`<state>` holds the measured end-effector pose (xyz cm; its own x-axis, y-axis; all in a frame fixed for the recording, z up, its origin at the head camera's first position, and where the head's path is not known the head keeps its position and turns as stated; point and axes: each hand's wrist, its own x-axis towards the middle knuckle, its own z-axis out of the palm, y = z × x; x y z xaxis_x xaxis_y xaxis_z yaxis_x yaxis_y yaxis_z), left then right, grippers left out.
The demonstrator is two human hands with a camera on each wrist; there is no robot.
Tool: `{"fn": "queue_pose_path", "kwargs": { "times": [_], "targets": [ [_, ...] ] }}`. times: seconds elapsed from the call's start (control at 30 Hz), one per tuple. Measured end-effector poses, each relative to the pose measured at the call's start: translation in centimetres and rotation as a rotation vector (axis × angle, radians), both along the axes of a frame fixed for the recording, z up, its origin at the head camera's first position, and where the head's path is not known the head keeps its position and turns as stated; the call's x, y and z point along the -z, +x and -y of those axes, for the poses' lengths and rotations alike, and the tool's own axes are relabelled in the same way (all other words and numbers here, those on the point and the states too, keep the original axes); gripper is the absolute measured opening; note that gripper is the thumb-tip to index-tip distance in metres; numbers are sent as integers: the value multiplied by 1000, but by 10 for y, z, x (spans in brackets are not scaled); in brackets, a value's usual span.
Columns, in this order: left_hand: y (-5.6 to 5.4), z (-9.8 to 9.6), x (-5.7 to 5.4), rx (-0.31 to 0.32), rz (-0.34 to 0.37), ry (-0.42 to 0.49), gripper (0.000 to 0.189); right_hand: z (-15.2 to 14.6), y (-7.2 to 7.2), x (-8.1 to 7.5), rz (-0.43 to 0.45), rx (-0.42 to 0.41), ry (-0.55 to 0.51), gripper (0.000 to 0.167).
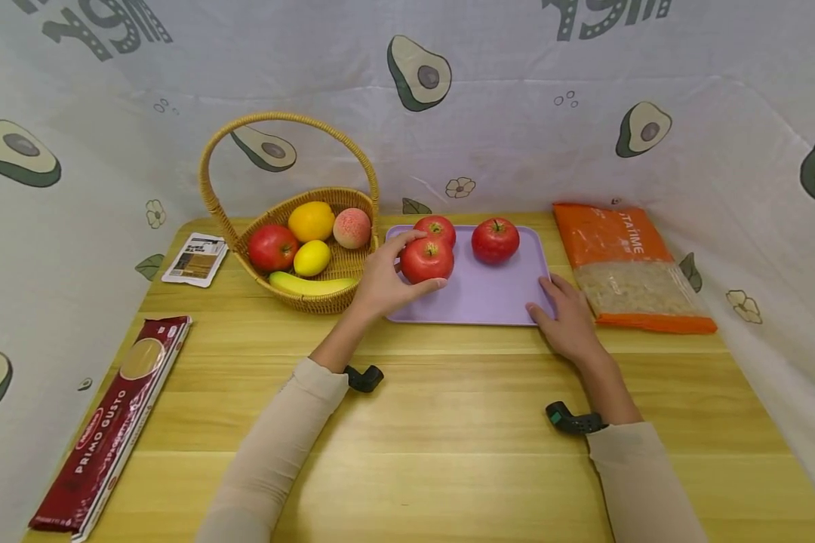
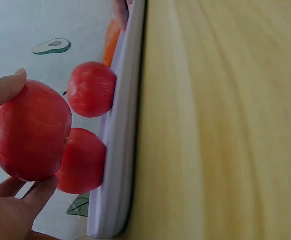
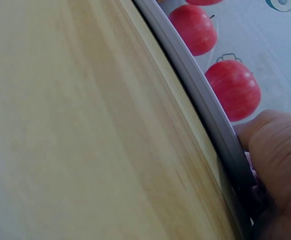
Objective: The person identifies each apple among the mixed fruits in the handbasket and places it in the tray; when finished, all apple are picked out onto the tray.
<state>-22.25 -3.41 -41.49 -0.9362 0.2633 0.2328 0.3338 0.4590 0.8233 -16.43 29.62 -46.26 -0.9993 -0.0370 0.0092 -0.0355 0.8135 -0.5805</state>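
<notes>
Round, glossy red apple [image 1: 426,262], grasped by the left hand [image 1: 382,280] above a rectangular lilac tray [image 1: 492,299], whose near right corner the right hand [image 1: 570,320] grips. Apparently mid-transfer; the next move calls for steady fingers.

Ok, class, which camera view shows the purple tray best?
The head view: it looks down on the purple tray, showing most of its surface and outline. Both wrist views show mainly its side, nearly edge-on.
</notes>
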Motion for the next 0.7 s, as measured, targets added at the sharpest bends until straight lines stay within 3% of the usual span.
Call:
{"fn": "queue_pose_path", "kwargs": {
  "times": [0.37,0.7],
  "targets": [
    [0,-14,19,-7,54,-119,79,1,1,-1,-1,0,2,67],
    [-3,-10,26,32,66,-181,82,0,0,0,-11,-2,6,67]
  ]
}}
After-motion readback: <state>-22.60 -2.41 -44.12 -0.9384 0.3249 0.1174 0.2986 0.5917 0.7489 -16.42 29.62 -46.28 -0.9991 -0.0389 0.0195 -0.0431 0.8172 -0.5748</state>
